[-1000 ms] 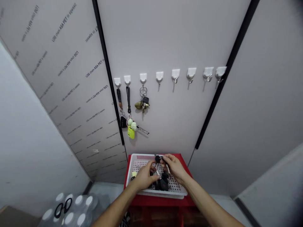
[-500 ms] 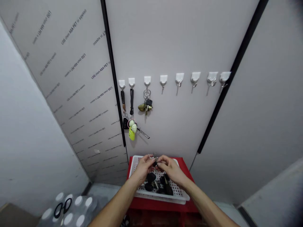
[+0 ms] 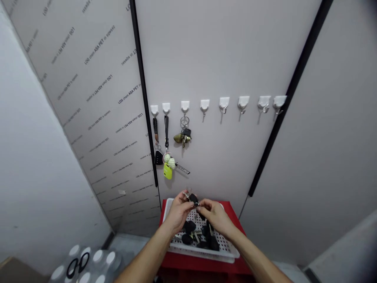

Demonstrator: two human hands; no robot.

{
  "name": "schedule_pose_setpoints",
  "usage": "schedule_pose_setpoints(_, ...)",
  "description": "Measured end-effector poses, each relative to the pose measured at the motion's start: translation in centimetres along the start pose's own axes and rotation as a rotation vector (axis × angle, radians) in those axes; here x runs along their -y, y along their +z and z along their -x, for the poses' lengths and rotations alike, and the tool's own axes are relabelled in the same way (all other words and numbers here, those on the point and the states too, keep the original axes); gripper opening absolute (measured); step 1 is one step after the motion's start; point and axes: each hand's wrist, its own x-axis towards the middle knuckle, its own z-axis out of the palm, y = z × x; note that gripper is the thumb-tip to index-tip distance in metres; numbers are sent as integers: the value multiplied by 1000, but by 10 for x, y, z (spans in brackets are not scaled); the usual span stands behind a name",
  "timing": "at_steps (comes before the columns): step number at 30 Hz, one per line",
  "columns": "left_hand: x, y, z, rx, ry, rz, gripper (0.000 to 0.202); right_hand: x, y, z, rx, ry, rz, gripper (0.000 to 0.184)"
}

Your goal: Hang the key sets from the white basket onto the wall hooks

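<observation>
My left hand (image 3: 178, 212) grips a black key fob (image 3: 193, 199) with a metal ring above a white plastic tray (image 3: 200, 250). My right hand (image 3: 213, 217) pinches at the fob's metal end from the other side. Below them, several black keys (image 3: 194, 237) lie in a heap on the tray's perforated base. The hands hide the tray's far edge. Higher on the wall, white adhesive hooks (image 3: 224, 104) run in a row, and the leftmost three carry key sets (image 3: 183, 135). The other hooks hold nothing.
The tray sits on a red stand (image 3: 200, 265) against a grey wall (image 3: 220, 59) with black vertical strips (image 3: 143, 94). Printed panels (image 3: 97, 118) flank the left side. A bubbled plastic package (image 3: 85, 267) with black scissor-like handles lies low at the left.
My view has tilted slightly, shifting the wall and tray lower in the picture. The fob now sits nearer my left hand, and my hands have drawn slightly apart.
</observation>
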Motion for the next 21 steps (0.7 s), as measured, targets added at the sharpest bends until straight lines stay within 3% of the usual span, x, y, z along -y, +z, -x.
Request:
schedule_pose_setpoints(5, -6, 1, 2, -8, -21, -81, 34, 6, -7, -5, -120, -46, 87, 10)
schedule_pose_setpoints(8, -11, -1, 0, -72, 60, -235, 30, 17, -15, -6, -164, -95, 261, 11)
schedule_pose_setpoints(12, -17, 2, -2, -75, 160, -498, 30, 36, -22, -7, -79, -170, 477, 9)
schedule_pose_setpoints(17, -17, 8, -2, 126, 104, -584, 25, 51, -24, -11, -70, -85, 362, 12)
schedule_pose_setpoints(21, -18, 12, -3, 130, 131, -572, 23, 55, -25, -17, 0, -56, 269, 10)
